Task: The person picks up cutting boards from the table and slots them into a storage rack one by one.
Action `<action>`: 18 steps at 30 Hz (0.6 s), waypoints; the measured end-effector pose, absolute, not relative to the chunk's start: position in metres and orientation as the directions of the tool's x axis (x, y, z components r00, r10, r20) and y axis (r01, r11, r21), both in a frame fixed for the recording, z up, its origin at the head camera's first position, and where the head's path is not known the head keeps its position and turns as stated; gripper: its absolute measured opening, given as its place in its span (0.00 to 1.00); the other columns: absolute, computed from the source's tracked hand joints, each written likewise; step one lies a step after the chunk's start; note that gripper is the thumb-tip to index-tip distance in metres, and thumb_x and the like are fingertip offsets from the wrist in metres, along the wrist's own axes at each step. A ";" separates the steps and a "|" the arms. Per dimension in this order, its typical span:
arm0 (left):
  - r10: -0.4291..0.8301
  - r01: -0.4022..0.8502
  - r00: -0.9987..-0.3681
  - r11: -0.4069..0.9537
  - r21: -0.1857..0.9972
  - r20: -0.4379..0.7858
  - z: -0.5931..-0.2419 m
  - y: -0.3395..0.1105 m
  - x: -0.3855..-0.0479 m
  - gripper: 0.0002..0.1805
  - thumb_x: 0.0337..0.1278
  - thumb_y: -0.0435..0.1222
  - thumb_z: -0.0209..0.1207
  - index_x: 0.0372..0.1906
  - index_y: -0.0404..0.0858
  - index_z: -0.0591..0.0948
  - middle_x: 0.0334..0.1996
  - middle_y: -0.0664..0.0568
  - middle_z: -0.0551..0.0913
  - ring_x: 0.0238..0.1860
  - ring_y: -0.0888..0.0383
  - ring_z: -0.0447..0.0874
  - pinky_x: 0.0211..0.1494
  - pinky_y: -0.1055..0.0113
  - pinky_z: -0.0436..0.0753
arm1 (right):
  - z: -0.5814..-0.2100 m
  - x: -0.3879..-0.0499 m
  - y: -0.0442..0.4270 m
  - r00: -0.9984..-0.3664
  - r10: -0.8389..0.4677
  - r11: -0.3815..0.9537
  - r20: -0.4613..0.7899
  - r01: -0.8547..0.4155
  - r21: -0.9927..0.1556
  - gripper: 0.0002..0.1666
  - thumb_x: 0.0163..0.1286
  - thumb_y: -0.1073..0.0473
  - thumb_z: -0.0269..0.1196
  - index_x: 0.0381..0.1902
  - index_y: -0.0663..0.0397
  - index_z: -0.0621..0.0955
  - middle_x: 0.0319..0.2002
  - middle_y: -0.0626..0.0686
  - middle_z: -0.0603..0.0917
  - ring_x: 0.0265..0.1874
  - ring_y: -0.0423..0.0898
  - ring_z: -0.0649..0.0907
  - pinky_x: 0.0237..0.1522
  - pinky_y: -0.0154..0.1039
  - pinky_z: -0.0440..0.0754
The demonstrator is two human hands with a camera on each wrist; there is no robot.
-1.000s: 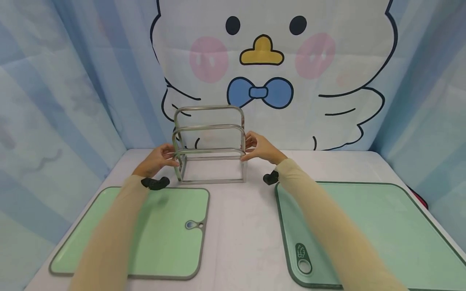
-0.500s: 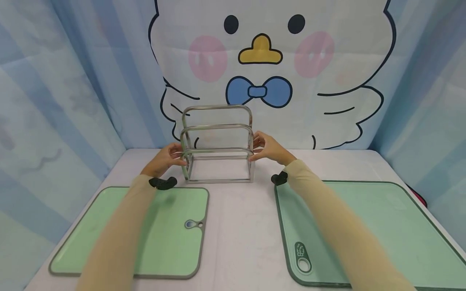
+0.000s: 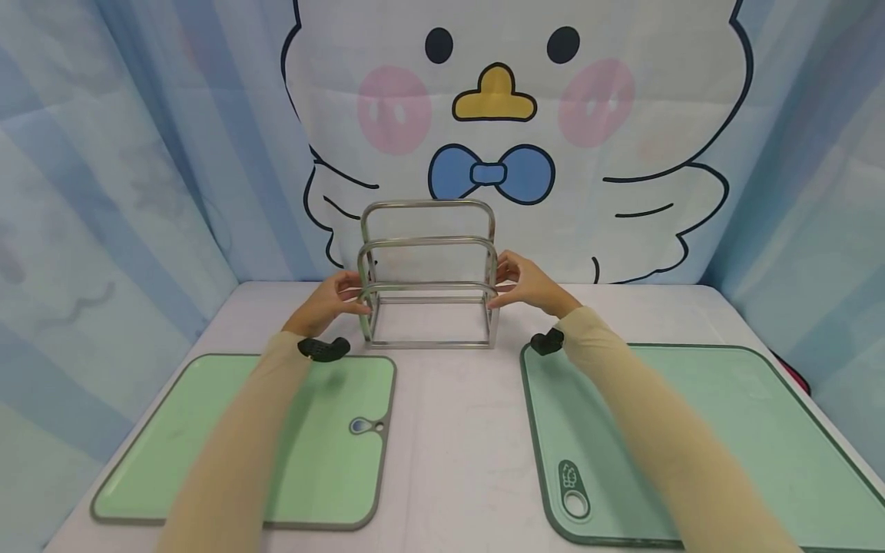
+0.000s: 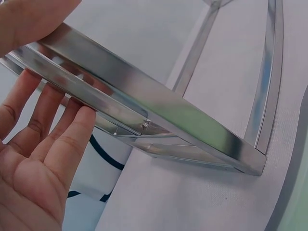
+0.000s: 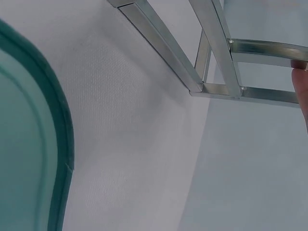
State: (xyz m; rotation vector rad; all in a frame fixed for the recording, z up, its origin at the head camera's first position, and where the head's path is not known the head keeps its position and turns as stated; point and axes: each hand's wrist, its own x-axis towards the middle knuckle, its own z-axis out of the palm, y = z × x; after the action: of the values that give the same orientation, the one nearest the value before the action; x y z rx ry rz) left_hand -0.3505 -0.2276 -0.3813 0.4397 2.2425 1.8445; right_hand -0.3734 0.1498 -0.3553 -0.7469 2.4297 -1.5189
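Note:
A silver metal rack (image 3: 429,286) with several upright loops stands upright at the back middle of the table, between both hands. My left hand (image 3: 325,305) grips its left side, thumb at the front loop and fingers farther back. In the left wrist view, the fingertips of that hand (image 4: 36,175) touch the flat metal bars of the rack (image 4: 159,98). On the opposite side, my right hand (image 3: 535,284) holds the rack with thumb and fingers. Only a fingertip (image 5: 301,84) of it shows against the rack (image 5: 220,48) in the right wrist view.
A light green cutting board (image 3: 311,468) with a grey rim lies at front left, under the left forearm. The larger green cutting board (image 3: 733,430) lies at right, beneath the right forearm. A cartoon-printed curtain (image 3: 643,223) hangs behind the white table (image 3: 449,430).
Both hands have shifted the rack to the right along the back of the table, keeping their grip on its sides. The two cutting boards have stayed in place.

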 end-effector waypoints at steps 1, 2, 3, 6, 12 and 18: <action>0.352 0.095 -0.936 0.176 0.980 0.027 -0.381 -0.226 -0.351 0.35 0.51 0.22 0.60 0.63 0.26 0.57 0.57 0.44 0.67 0.67 0.39 0.61 0.51 0.77 0.76 | -0.356 -0.374 0.151 -0.858 -0.502 0.353 0.110 -0.319 -0.880 0.37 0.48 0.69 0.73 0.53 0.63 0.67 0.50 0.64 0.74 0.49 0.51 0.78 0.60 0.47 0.76; 0.349 0.090 -0.937 0.178 0.980 0.023 -0.380 -0.224 -0.350 0.34 0.51 0.21 0.59 0.63 0.27 0.58 0.56 0.44 0.67 0.67 0.40 0.61 0.50 0.78 0.76 | -0.356 -0.373 0.153 -0.858 -0.502 0.354 0.110 -0.319 -0.879 0.37 0.48 0.69 0.73 0.53 0.64 0.67 0.50 0.64 0.74 0.49 0.51 0.78 0.60 0.46 0.76; 0.349 0.090 -0.937 0.179 0.980 0.022 -0.380 -0.222 -0.350 0.34 0.51 0.21 0.59 0.63 0.27 0.58 0.57 0.44 0.67 0.67 0.40 0.61 0.50 0.77 0.75 | -0.356 -0.373 0.154 -0.857 -0.504 0.354 0.110 -0.321 -0.878 0.37 0.48 0.69 0.73 0.53 0.64 0.66 0.50 0.64 0.74 0.49 0.51 0.78 0.60 0.46 0.76; 0.357 0.096 -0.934 0.182 0.979 0.025 -0.380 -0.218 -0.350 0.34 0.52 0.21 0.59 0.63 0.27 0.58 0.59 0.41 0.66 0.68 0.40 0.61 0.56 0.71 0.75 | -0.356 -0.372 0.159 -0.855 -0.506 0.349 0.110 -0.320 -0.881 0.37 0.48 0.69 0.73 0.53 0.65 0.66 0.50 0.65 0.74 0.50 0.51 0.77 0.60 0.45 0.76; 0.368 0.092 -0.929 0.177 0.980 0.020 -0.380 -0.210 -0.349 0.34 0.51 0.22 0.59 0.62 0.28 0.58 0.62 0.38 0.63 0.69 0.39 0.59 0.68 0.49 0.66 | -0.356 -0.370 0.168 -0.854 -0.509 0.365 0.106 -0.325 -0.872 0.38 0.49 0.68 0.72 0.54 0.67 0.65 0.52 0.67 0.73 0.52 0.54 0.77 0.60 0.47 0.76; 0.372 0.091 -0.928 0.189 0.978 0.015 -0.382 -0.204 -0.352 0.32 0.52 0.24 0.61 0.61 0.29 0.59 0.63 0.36 0.62 0.69 0.40 0.59 0.71 0.47 0.62 | -0.356 -0.370 0.175 -0.853 -0.510 0.364 0.108 -0.328 -0.872 0.38 0.49 0.68 0.72 0.54 0.67 0.65 0.52 0.68 0.72 0.52 0.54 0.76 0.60 0.48 0.75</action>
State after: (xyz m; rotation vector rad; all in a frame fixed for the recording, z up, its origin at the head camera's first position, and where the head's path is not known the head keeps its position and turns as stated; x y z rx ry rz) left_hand -0.3516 -0.2044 -0.3820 0.4453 2.2373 1.8142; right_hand -0.3699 0.1751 -0.3559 -0.7585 2.4393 -1.4951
